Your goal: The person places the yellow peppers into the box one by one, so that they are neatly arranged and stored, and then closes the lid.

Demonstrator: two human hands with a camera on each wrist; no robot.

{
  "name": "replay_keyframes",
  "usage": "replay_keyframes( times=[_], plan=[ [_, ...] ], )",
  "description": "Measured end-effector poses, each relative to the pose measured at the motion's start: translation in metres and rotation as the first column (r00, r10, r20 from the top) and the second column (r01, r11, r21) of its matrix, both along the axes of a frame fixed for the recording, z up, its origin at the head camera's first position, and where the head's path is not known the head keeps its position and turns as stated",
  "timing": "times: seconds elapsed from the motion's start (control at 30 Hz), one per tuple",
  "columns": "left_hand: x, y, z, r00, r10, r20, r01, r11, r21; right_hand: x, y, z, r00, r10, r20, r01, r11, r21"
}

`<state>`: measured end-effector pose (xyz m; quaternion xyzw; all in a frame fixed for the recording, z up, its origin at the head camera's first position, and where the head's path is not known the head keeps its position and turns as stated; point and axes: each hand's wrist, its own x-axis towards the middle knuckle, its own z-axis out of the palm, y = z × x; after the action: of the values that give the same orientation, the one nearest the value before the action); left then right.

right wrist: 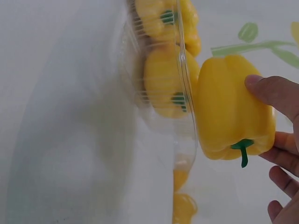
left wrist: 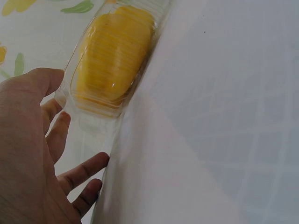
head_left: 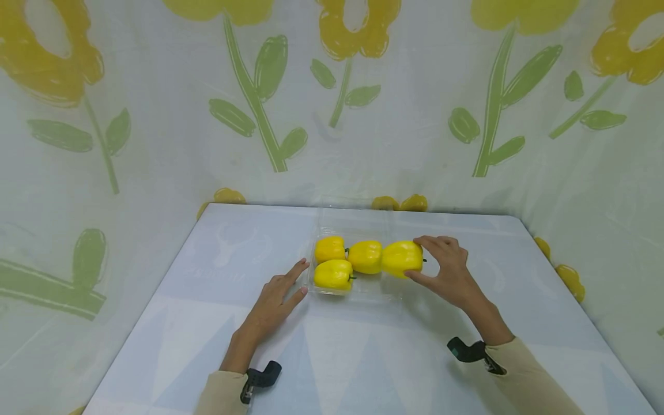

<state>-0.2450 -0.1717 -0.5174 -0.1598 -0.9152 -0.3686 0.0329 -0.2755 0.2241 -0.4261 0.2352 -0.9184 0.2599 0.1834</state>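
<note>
My right hand (head_left: 450, 274) pinches a yellow bell pepper (head_left: 402, 257) between thumb and fingers, above the right part of a clear plastic box (head_left: 373, 291). In the right wrist view the held pepper (right wrist: 231, 105) tilts its green stem downward, beside the box wall (right wrist: 194, 135). Three more yellow bell peppers lie in the box: one at the back left (head_left: 329, 249), one at the front left (head_left: 332, 275), one in the middle (head_left: 365, 257). With fingers spread, my left hand (head_left: 272, 300) is at the box's left edge; in the left wrist view its thumb and a finger touch the rim.
The box's clear lid (head_left: 355, 218) stands open at its far side. A pale patterned table (head_left: 363, 351) carries the box. Behind and at the sides hangs a white cloth (head_left: 404, 132) with yellow flowers. A black wrist camera (head_left: 264, 374) sits on each forearm.
</note>
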Motion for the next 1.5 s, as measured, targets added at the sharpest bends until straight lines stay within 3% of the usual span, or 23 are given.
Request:
replay_keyframes(
  times=[0.33, 0.77, 1.13, 1.5],
  plan=[
    [0.001, 0.001, 0.002, 0.999, 0.017, 0.033, -0.016, 1.0, -0.009, 0.003, -0.013, -0.002, 0.999, 0.037, -0.022, -0.038, 0.999, -0.01],
    [0.002, 0.002, 0.002, 0.999, 0.015, 0.047, -0.014, 1.0, -0.006, 0.006, -0.028, -0.006, 0.998, 0.056, 0.018, -0.055, 0.998, -0.012],
    [0.001, 0.001, 0.001, 1.0, 0.014, 0.016, -0.014, 1.0, -0.009, 0.009, -0.038, -0.01, 0.997, 0.062, 0.045, -0.063, 0.998, 0.001],
    [0.001, 0.002, 0.001, 1.0, 0.012, 0.01, -0.012, 1.0, -0.005, 0.01, -0.039, -0.02, 0.996, 0.091, -0.009, -0.091, 0.996, 0.009]
  ],
)
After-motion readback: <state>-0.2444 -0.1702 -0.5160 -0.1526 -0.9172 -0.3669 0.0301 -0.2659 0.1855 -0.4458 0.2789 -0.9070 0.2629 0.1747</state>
